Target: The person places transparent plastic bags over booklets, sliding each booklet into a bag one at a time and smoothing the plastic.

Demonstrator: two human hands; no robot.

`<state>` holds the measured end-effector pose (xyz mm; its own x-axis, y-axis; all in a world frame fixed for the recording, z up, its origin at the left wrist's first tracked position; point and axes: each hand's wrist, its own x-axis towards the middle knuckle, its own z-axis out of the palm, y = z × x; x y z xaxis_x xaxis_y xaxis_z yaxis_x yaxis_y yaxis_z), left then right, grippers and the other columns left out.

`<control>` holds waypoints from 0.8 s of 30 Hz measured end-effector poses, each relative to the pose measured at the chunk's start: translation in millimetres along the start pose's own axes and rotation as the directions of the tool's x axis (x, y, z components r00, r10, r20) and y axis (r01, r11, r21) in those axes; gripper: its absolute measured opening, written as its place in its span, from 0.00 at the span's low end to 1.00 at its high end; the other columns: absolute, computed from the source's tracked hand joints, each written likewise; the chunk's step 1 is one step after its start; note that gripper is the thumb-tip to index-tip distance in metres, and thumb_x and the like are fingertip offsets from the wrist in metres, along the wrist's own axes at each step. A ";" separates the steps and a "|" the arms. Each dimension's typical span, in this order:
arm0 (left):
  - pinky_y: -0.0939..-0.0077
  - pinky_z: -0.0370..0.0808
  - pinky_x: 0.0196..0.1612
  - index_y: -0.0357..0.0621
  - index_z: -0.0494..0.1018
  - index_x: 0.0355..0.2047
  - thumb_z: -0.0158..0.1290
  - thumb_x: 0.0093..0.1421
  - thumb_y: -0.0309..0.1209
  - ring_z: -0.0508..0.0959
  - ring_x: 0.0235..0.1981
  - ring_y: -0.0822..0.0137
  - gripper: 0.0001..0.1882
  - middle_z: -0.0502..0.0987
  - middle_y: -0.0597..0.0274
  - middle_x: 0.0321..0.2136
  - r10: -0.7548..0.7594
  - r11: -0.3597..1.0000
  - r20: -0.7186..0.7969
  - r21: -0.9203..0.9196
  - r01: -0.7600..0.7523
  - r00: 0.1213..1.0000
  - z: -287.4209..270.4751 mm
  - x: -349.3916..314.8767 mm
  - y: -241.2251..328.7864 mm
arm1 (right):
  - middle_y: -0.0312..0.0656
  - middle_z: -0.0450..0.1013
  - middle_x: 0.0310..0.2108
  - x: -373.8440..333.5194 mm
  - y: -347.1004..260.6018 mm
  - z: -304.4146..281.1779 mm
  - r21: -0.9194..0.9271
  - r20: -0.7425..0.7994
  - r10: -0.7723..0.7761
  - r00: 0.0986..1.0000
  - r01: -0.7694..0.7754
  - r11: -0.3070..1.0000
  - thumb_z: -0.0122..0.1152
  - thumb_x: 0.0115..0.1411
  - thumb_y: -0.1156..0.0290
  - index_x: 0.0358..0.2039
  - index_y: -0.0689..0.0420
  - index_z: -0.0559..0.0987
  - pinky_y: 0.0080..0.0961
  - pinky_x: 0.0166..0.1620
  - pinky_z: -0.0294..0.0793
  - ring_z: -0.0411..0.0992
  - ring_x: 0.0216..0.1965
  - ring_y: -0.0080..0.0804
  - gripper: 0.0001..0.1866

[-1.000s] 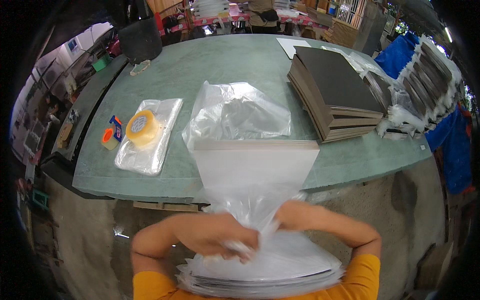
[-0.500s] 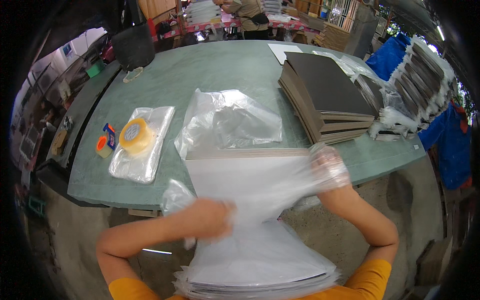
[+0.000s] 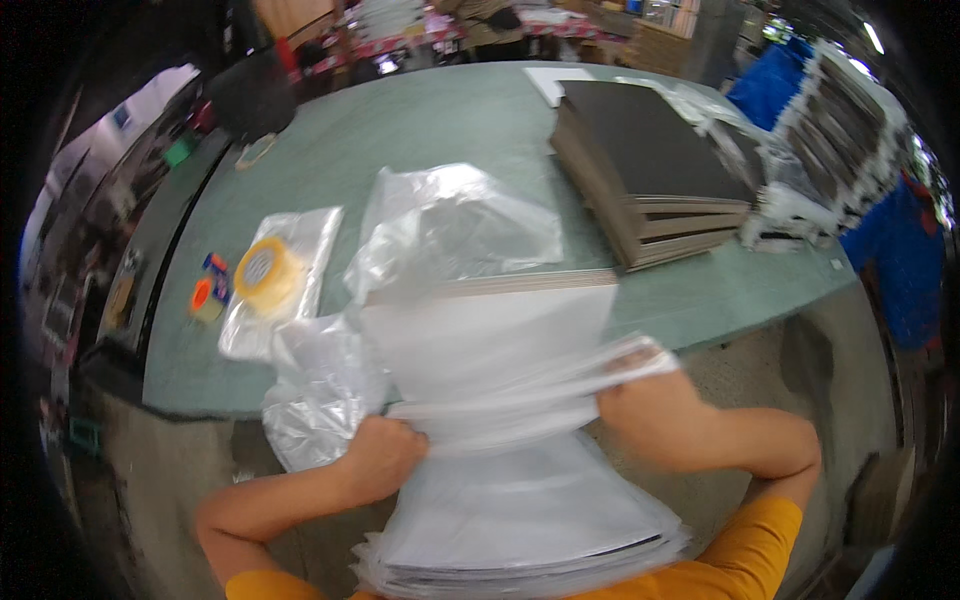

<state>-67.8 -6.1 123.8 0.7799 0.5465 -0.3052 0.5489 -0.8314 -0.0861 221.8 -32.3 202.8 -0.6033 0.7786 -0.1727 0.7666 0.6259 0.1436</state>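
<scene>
A stack of pale boards (image 3: 500,325) lies at the near edge of the table. My left hand (image 3: 385,455) and my right hand (image 3: 655,415) are closed on a clear plastic bag (image 3: 510,415), stretched in gathered folds across the boards' near part. The right hand is blurred by motion, with a strip of plastic standing up past its fingers. Against my body, below both hands, rests a pile of plastic-wrapped sheets (image 3: 515,515). Crumpled plastic film (image 3: 325,375) hangs by the table edge beside my left hand.
Loose clear film (image 3: 460,225) lies beyond the boards on the green table (image 3: 420,120). Left of it, a yellowish tape roll (image 3: 268,275) sits on folded plastic bags (image 3: 320,240), beside a small tape dispenser (image 3: 207,298). Dark boards (image 3: 650,140) are stacked at right. A person (image 3: 488,25) stands far off.
My right hand has come down and nearer, drawing the plastic towards me. My left hand has moved a little left, and the crumpled film beside it has spread out.
</scene>
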 end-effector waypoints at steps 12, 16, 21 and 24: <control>0.72 0.68 0.33 0.41 0.68 0.39 0.48 0.42 0.16 0.71 0.31 0.62 0.21 0.69 0.55 0.35 -0.786 0.610 -0.597 -0.704 0.365 0.161 -10.9 -18.9 -69.1 | 0.46 0.65 0.35 33.8 5.9 41.7 0.309 -0.768 0.316 0.557 -0.110 0.945 0.50 0.29 0.84 0.40 0.59 0.70 0.35 0.41 0.64 0.64 0.38 0.44 0.29; 0.76 0.68 0.33 0.52 0.66 0.46 0.46 0.34 0.13 0.69 0.35 0.62 0.34 0.65 0.57 0.42 -0.643 0.766 -0.598 -0.509 0.393 0.478 -19.9 -3.8 -47.3 | 0.47 0.60 0.45 33.6 28.6 55.0 0.267 -0.637 0.412 0.652 -0.315 0.911 0.44 0.32 0.89 0.46 0.54 0.68 0.35 0.48 0.57 0.58 0.46 0.45 0.34; 0.76 0.69 0.31 0.47 0.70 0.40 0.47 0.34 0.13 0.71 0.30 0.63 0.28 0.69 0.55 0.36 -0.495 0.851 -0.708 -0.511 0.119 0.504 -12.7 -18.1 -47.9 | 0.45 0.68 0.37 -2.5 34.1 69.4 0.652 -0.528 0.471 0.707 -0.018 0.758 0.51 0.34 0.87 0.44 0.55 0.71 0.25 0.40 0.65 0.67 0.37 0.33 0.30; 0.79 0.69 0.24 0.37 0.72 0.34 0.49 0.36 0.15 0.72 0.22 0.66 0.19 0.73 0.55 0.26 -0.544 0.467 -0.512 -0.843 -0.268 0.665 -2.6 -28.8 -61.7 | 0.41 0.71 0.30 -23.3 68.1 100.4 0.951 -0.303 0.374 0.877 0.301 0.066 0.55 0.39 0.85 0.43 0.59 0.71 0.19 0.34 0.69 0.70 0.30 0.26 0.25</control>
<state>-123.4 29.7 140.3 0.3740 0.8669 0.3295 0.3011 -0.4496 0.8410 310.1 -12.4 118.8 -0.3092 0.9302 0.1979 0.0777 0.2321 -0.9696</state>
